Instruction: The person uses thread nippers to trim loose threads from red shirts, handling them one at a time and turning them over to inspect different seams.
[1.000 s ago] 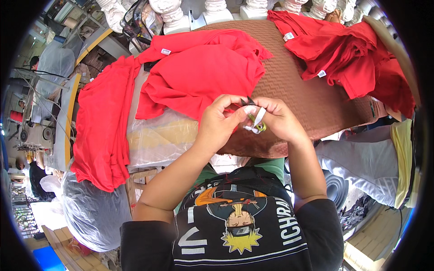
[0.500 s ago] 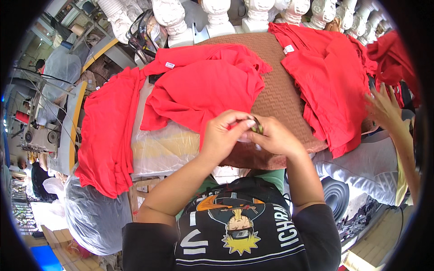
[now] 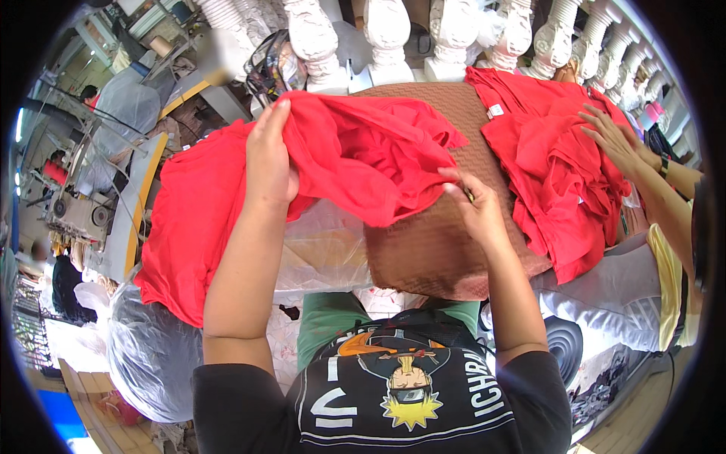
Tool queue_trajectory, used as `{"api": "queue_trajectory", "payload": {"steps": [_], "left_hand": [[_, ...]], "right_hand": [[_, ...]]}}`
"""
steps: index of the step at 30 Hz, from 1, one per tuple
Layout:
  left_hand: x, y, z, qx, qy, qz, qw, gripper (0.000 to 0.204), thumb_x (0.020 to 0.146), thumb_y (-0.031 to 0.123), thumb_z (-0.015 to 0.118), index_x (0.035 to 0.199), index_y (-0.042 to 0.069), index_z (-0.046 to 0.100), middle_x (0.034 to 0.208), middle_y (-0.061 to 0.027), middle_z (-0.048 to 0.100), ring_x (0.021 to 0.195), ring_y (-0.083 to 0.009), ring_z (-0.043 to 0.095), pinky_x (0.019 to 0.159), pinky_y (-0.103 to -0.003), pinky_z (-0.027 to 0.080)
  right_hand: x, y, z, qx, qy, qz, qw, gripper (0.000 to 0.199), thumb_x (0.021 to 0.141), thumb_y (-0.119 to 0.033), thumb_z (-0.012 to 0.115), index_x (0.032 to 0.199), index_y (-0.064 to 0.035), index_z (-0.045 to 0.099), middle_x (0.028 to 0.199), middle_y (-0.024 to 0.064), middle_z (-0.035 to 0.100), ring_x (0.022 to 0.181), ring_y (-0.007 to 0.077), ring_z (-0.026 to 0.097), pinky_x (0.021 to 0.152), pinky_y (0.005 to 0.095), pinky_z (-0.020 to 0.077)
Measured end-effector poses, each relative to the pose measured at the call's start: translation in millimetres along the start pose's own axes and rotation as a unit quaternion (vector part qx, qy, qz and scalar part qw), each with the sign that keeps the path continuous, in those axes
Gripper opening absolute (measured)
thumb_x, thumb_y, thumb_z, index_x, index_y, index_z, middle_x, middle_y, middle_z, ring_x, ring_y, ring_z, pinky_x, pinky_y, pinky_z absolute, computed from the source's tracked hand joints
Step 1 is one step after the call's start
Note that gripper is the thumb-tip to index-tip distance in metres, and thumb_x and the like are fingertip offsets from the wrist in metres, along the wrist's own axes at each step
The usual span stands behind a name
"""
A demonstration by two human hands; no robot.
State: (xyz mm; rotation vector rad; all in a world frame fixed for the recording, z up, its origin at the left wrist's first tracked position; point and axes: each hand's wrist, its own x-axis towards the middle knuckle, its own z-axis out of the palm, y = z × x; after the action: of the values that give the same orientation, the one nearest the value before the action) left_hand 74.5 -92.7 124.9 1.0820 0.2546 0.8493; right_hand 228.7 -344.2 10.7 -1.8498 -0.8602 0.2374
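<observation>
A red garment [image 3: 363,163] is lifted and spread between my hands, its cloth sagging into an open fold. My left hand [image 3: 272,155] grips it at its left side, with the fingers behind the cloth. At the garment's right edge, my right hand [image 3: 480,212] pinches the fabric. A small yellow-green thing shows in that same hand, mostly hidden by the fingers. To the left lies a stack of red garments [image 3: 193,227], partly behind my left forearm. On the right is another heap of red garments [image 3: 552,174], with a white label at its upper left.
Brown textured cloth [image 3: 446,257] and clear plastic sheeting [image 3: 318,261] cover the work surface. Another person's hands [image 3: 620,147] are over the right heap. White balusters [image 3: 387,38] line the far side. A full plastic bag [image 3: 151,348] sits at lower left, near sewing machines.
My hands have moved apart from their close pinch and now lift the garment from the surface. The other person's hands have come onto the right heap, which is more rumpled.
</observation>
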Motion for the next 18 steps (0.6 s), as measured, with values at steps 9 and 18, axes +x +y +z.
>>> {"api": "queue_trajectory", "payload": {"steps": [9,18], "left_hand": [[22,142,13,-0.083,0.094,0.222,0.967,0.027,0.099,0.016,0.049,0.115,-0.003,0.059,0.116,-0.016,0.066,0.11,-0.0287,0.064,0.101,-0.044,0.048],[9,254,-35,-0.017,0.137,0.431,0.892,0.024,0.099,0.013,0.045,0.113,-0.004,0.054,0.118,-0.0174,0.063,0.111,-0.0327,0.061,0.098,-0.051,0.048]], "right_hand": [[42,-31,60,-0.201,0.0,-0.135,0.97,0.03,0.078,-0.026,0.075,0.105,-0.013,0.069,0.086,0.0168,0.07,0.079,0.0339,0.069,0.072,0.044,0.0544],[82,-150,-47,-0.056,0.158,-0.178,0.97,0.028,0.081,-0.018,0.071,0.105,-0.0035,0.07,0.09,0.0074,0.072,0.08,0.0141,0.064,0.078,0.0283,0.0502]]}}
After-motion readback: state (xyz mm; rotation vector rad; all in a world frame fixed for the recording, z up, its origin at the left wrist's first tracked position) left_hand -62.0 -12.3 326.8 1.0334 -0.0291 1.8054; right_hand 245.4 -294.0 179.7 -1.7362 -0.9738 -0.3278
